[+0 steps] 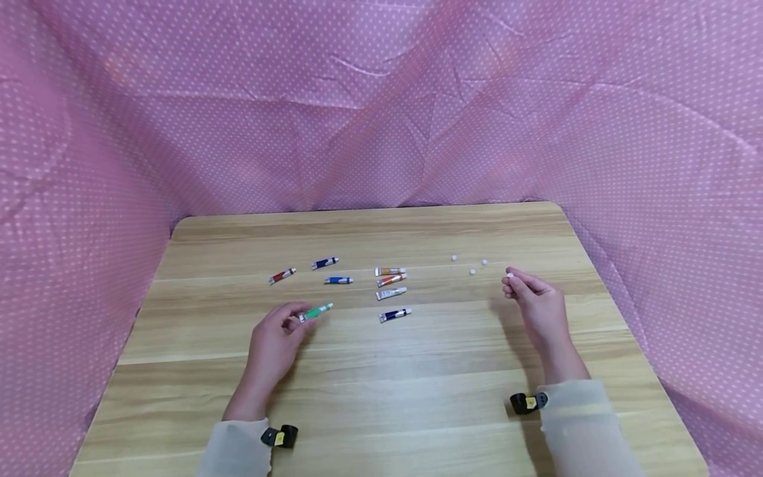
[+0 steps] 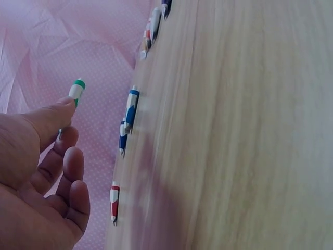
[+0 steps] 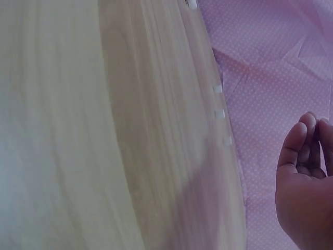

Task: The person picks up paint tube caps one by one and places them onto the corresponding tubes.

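Between thumb and index finger, my left hand (image 1: 271, 341) pinches a small green paint tube (image 1: 317, 311), its narrow end pointing right, above the table's left half. The same tube (image 2: 77, 92) shows green and white in the left wrist view, the other fingers loosely curled below. Out to the right, my right hand (image 1: 542, 315) holds a small white cap (image 1: 509, 275) at its fingertips; the right wrist view hides that cap. Three loose white caps (image 1: 472, 271) lie just left of this hand. Beyond the left hand lie a red tube (image 1: 282, 276), a dark blue tube (image 1: 324, 263) and a blue tube (image 1: 338, 280).
In the middle of the wooden table (image 1: 393, 397) an ochre tube (image 1: 390, 271), an orange tube (image 1: 391, 281), a whitish tube (image 1: 391, 293) and a dark violet tube (image 1: 396, 315) form a column. Pink dotted cloth (image 1: 381, 119) hangs behind and around the table.
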`<state>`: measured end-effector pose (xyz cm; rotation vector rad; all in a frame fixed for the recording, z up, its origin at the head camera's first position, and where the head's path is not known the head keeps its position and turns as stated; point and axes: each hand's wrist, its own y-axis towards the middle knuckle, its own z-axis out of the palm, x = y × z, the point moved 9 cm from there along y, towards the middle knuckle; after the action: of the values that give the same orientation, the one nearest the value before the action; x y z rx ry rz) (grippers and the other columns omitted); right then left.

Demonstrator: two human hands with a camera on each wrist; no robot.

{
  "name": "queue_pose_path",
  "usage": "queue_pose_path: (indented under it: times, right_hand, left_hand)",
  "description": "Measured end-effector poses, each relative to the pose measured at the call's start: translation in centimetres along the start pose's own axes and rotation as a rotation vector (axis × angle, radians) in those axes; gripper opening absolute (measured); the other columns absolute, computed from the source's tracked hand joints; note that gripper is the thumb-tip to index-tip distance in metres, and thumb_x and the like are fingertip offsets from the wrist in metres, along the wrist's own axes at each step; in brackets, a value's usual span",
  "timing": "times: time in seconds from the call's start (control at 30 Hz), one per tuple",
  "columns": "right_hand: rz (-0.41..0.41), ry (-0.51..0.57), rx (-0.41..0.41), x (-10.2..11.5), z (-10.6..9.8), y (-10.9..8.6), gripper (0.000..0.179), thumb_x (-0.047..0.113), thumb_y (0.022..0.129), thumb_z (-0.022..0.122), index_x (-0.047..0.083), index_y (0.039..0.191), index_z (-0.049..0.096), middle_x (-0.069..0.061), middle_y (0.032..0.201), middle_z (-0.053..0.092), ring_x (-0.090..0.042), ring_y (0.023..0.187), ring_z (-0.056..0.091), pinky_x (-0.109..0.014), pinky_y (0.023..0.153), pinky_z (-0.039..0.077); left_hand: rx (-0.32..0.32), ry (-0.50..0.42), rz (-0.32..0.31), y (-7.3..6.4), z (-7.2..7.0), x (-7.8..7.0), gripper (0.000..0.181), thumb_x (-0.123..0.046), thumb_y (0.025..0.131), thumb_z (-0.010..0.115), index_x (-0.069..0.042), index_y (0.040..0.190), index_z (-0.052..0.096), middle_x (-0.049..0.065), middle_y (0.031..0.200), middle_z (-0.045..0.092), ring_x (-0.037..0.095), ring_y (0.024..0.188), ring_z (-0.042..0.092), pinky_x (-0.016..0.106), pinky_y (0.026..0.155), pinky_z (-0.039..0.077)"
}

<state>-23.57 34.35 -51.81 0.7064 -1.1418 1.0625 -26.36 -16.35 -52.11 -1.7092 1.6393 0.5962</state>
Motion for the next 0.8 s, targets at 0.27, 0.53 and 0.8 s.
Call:
queue_pose_path:
  times: [0.27,0.53,0.8]
  right_hand:
    - [0.006,-0.118,0.039,-0.2,1.8,-1.1,0.019,0.004,0.101,0.076,-0.007,0.116,0.079,0.003,0.092,0.084,-0.007,0.082,0.079,-0.023,0.081,0.065]
    - [0.051,-0.288,0.052,-1.4,3.7,-1.9,0.016,0.006,0.1,0.077,-0.004,0.113,0.078,0.01,0.087,0.081,-0.005,0.079,0.075,-0.022,0.081,0.063]
    - [0.109,-0.442,0.075,-2.9,5.5,-2.9,0.018,0.012,0.098,0.081,0.003,0.113,0.078,0.014,0.089,0.077,-0.006,0.085,0.071,-0.021,0.082,0.06]
  left_hand:
    - [0.002,-0.026,-0.049,-0.1,0.6,-0.6,0.027,-0.031,0.103,0.076,-0.023,0.129,0.076,0.004,0.104,0.072,0.023,0.092,0.06,0.023,0.072,0.052]
    - [0.021,-0.068,-0.03,-0.1,1.5,-2.1,0.025,-0.033,0.104,0.076,-0.025,0.127,0.076,0.004,0.104,0.072,0.022,0.093,0.06,0.023,0.072,0.051]
    - [0.045,-0.11,-0.058,-0.5,3.2,-3.2,0.023,-0.031,0.102,0.078,-0.027,0.125,0.076,0.002,0.103,0.069,0.023,0.094,0.059,0.023,0.074,0.051]
